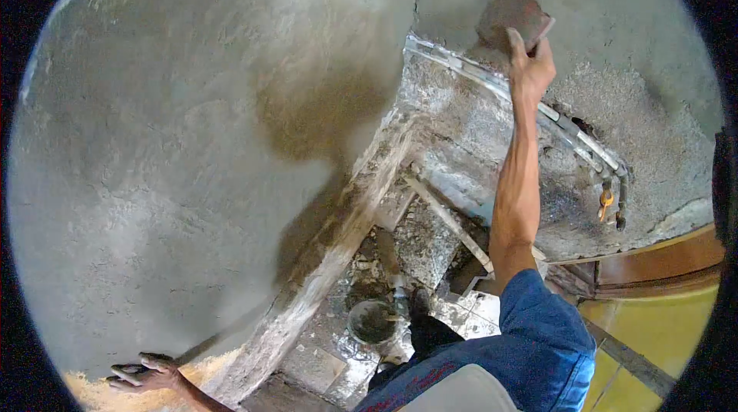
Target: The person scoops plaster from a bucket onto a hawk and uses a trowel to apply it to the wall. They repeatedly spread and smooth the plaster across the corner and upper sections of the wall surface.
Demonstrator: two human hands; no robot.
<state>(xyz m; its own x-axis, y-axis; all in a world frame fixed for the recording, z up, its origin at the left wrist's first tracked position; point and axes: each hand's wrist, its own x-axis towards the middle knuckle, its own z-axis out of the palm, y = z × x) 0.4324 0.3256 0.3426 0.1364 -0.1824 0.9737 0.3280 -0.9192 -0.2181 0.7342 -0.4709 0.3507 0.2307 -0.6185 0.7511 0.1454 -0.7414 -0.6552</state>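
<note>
While the right hand point(530, 70) reaches up into the upper right of the frame, its fingers are closed around the grip of a plastering trowel point(511, 8), whose flat, mortar-smeared blade is pressed against the grey wall point(192, 143) just right of a vertical crack. The bare forearm runs down from there to a rolled blue sleeve point(550, 335) at the lower right. Just below the hand, a run of pale pipes point(492, 81) crosses the rough patch of wall on a diagonal toward the right, ending in small fittings with an orange valve handle point(606, 201). The left hand point(146, 373) sits at the lower left edge of the frame, fingers spread open and resting flat against the fresh plaster, holding nothing. Between the two hands, a mortar-crusted wooden plank point(346, 235) slants from the centre down toward the bottom. Far below, near the bottom centre, a round bucket point(373, 322) with dark mix stands among rubble on the floor point(307, 366). Yellow tiles point(653, 327) show at the lower right.
</note>
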